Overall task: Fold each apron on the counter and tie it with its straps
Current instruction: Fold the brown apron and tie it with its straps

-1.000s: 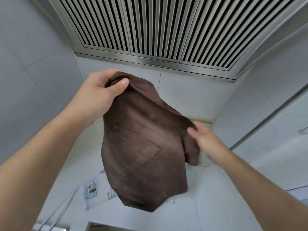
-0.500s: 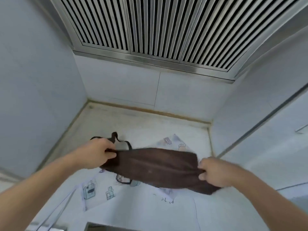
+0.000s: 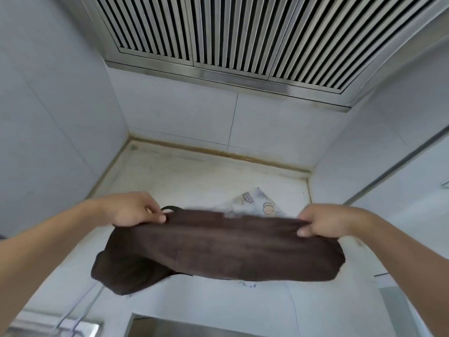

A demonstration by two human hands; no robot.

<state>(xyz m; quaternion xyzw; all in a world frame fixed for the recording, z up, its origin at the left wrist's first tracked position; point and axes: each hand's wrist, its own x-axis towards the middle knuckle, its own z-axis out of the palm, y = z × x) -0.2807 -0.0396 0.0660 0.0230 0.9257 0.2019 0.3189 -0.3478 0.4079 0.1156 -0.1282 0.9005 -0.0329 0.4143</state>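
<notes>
Nearest, the dark brown soft cloth apron (image 3: 218, 249) hangs as a folded band just above the white table (image 3: 194, 181). The left hand (image 3: 132, 210) pinches its upper left corner and the right hand (image 3: 325, 223) grips its upper right corner. It sags between them, so I judge it light and limp, not slippery; the corners are good places to hold. A dark thin strap (image 3: 170, 208) loops beside the left hand. Behind lies a white printed cloth (image 3: 257, 203), perhaps another apron.

A pale counter (image 3: 194, 176) carries a white cartoon-printed cloth (image 3: 262, 205), with a brown apron (image 3: 218, 249) spread over it.
</notes>
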